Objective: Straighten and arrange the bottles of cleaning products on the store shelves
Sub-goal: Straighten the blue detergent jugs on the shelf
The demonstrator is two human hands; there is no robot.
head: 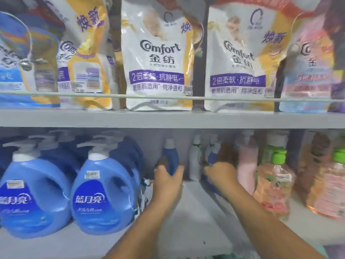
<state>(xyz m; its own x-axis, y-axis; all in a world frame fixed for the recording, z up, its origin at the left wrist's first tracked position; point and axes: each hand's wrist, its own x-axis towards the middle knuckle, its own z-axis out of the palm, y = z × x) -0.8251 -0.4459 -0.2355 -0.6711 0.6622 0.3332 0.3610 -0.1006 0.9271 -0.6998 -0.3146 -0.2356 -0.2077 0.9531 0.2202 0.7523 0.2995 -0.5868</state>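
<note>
Bottles of blue laundry detergent with pump tops stand at the lower shelf's left, Comfort softener pouches above. Deep in the middle gap, the left hand grips a small dark-blue bottle upright. The right hand curls round another blue bottle beside a white one.

Both hands reach deep into the lower shelf
The left hand grips a slim dark-blue bottle; the right hand holds another blue bottle beside a white bottle, with Comfort refill pouches above
</note>
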